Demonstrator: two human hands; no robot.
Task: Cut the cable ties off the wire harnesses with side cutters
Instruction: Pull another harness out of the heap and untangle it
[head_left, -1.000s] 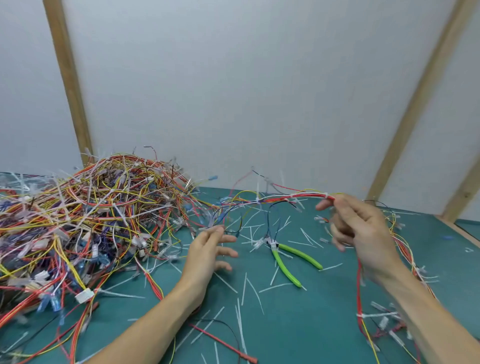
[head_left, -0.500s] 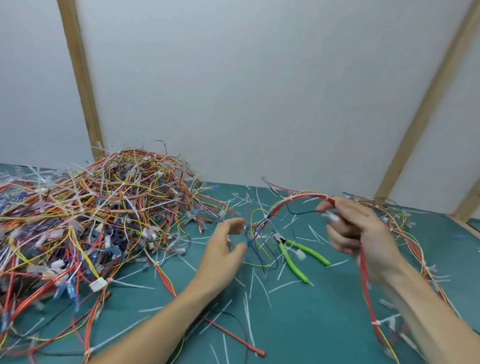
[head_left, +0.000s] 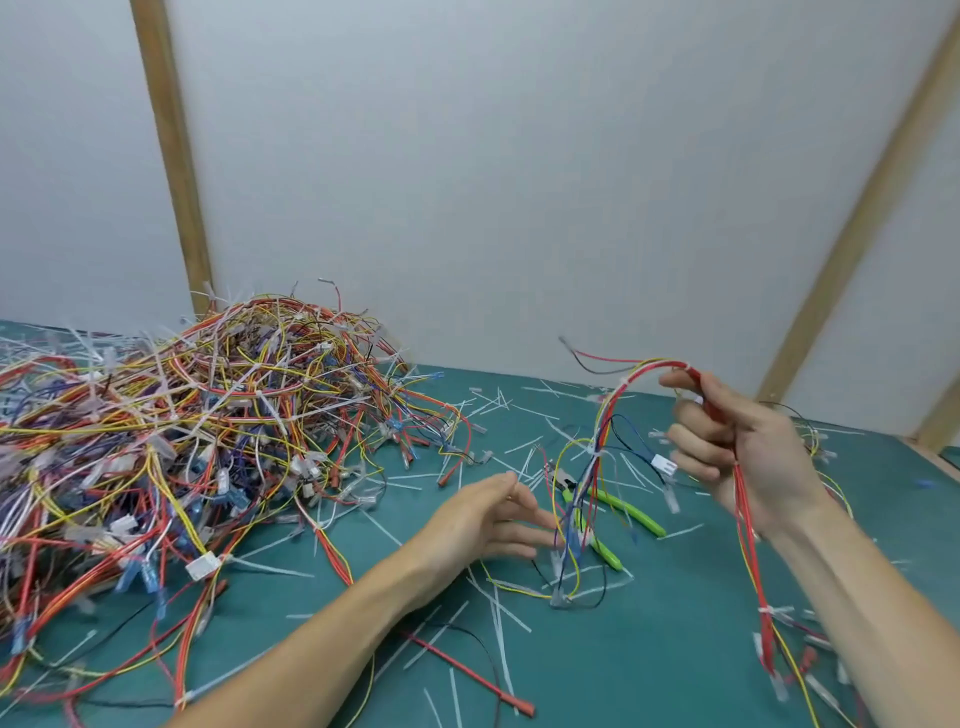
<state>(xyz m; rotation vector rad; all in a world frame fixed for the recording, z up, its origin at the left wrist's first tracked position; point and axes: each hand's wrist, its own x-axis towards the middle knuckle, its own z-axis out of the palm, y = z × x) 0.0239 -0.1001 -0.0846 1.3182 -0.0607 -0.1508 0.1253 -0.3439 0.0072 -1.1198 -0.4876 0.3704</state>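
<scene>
My right hand (head_left: 748, 457) grips a wire harness (head_left: 631, 384) of red, yellow and blue wires, lifted above the green mat. The harness arches left from my fist and hangs down, its loose ends touching the mat. A white cable tie (head_left: 621, 385) wraps it near the top of the arch. My left hand (head_left: 488, 525) hovers low with fingers stretched toward the hanging wires, holding nothing. Side cutters (head_left: 618, 506) with green handles lie on the mat behind the hanging wires, between my hands.
A big tangled pile of harnesses (head_left: 171, 441) covers the left of the green mat (head_left: 649, 649). Cut white tie scraps (head_left: 498, 618) litter the mat. A loose red wire (head_left: 467, 670) lies near my left forearm. More wires (head_left: 810, 660) lie by my right forearm. A white wall stands behind.
My right hand has lifted the harness higher, so it now hangs down in front of the cutters. My left hand has moved right toward the hanging wires. The camera shifted right.
</scene>
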